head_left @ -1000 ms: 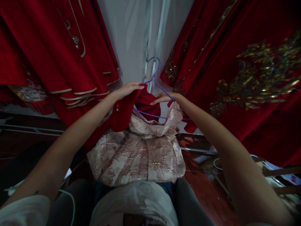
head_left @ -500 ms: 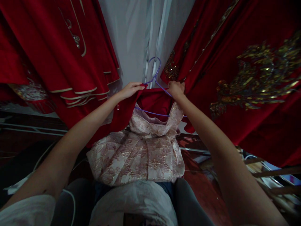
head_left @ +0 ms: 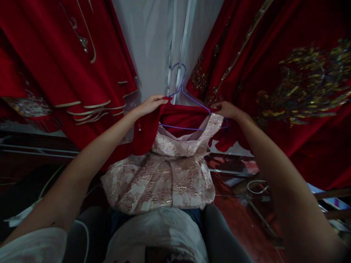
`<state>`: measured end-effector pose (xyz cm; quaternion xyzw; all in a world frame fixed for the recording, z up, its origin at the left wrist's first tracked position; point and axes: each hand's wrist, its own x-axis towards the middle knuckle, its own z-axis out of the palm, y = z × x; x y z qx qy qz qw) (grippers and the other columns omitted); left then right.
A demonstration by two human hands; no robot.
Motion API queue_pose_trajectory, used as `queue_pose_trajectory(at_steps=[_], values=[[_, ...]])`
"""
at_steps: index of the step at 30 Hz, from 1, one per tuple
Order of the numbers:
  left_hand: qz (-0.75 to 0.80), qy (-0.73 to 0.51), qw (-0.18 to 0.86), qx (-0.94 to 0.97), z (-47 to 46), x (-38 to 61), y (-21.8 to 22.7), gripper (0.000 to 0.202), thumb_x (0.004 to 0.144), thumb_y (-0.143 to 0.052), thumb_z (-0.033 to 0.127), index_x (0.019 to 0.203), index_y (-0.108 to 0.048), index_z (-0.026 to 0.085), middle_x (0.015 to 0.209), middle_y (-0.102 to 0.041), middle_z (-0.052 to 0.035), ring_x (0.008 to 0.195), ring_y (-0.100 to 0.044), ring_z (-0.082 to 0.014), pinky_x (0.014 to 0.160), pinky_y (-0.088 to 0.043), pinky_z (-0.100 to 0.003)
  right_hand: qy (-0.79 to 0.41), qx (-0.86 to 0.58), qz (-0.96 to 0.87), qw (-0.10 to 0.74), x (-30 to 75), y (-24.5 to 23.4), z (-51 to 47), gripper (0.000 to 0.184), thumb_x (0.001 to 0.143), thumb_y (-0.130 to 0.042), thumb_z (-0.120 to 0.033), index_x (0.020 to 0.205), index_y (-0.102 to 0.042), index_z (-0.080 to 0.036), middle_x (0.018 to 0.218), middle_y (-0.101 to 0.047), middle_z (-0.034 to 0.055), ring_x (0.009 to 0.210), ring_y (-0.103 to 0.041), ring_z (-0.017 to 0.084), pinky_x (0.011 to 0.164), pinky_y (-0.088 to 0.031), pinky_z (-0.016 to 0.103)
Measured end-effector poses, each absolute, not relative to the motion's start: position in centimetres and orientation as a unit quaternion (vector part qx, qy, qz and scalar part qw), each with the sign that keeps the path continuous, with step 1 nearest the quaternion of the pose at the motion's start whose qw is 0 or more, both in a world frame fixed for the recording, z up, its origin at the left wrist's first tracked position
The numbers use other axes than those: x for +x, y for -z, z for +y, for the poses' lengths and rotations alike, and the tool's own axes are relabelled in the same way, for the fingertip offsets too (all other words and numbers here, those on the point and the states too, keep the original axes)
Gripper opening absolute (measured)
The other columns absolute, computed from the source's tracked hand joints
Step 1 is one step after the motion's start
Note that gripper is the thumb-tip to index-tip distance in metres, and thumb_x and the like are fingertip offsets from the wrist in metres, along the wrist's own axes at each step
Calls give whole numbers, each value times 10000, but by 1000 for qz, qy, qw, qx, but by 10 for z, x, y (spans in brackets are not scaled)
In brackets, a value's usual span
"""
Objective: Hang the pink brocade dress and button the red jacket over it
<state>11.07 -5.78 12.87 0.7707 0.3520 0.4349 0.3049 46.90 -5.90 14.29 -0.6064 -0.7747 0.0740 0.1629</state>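
Note:
A pale pink brocade dress [head_left: 164, 179] with gold threads hangs down before me, its right strap over a purple hanger [head_left: 192, 98]. Behind the dress neckline, a red garment [head_left: 145, 135] spreads across the hanger. My left hand [head_left: 153, 104] pinches the red cloth at the hanger's left shoulder. On the other side, my right hand [head_left: 226, 109] has its fingers closed on the red garment's edge, just beyond the dress strap and near the hanger's right end. Its fingertips are partly hidden. The hanger's hook points up, in front of a pale panel.
Red garments with pale piping [head_left: 90, 80] hang on the left. More red cloth with gold sequins [head_left: 315, 84] hangs on the right. A pale wall or door panel [head_left: 142, 40] stands between them. Wooden bars [head_left: 257, 208] and a white cable loop [head_left: 257, 187] lie low at right.
My right hand has moved outward to the right along the hanger, away from the strap. The right strap now lies over the hanger's shoulder. My left hand has hardly moved.

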Motion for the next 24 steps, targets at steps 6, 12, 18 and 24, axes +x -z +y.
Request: queue_pose_trajectory(at_steps=[6,12,18,24], values=[[342,-425,298,784,-55,109,-126,244,756,-563,378,655,-547,157,634,-507,29,686,-470,-127,719,-377,-253,59,-670,-716,189,496,-135,-84,143,601,-609,-215,671,-485,-206,644,-531,0,590,-481,149,566,-353,268],[330,-442,226,803,-55,109,-113,280,800,-524,421,706,-561,160,688,-526,18,739,-477,-140,732,-370,-249,184,-680,-649,287,483,-137,-145,249,646,-514,-134,887,-541,-192,869,-598,99,799,-573,251,734,-453,361],[333,-461,190,800,-60,112,-104,262,836,-500,410,781,-582,167,761,-566,-7,791,-500,-158,775,-383,-259,92,-648,-668,355,455,-123,-163,195,776,-455,-210,968,-485,-190,899,-606,114,801,-591,252,759,-457,377],[331,-478,179,794,-56,114,-95,235,852,-511,373,728,-568,181,759,-554,-14,785,-508,-162,807,-394,-286,55,-621,-631,461,410,-108,-132,206,849,-336,-214,1033,-428,-196,966,-580,106,823,-580,220,760,-439,348]])
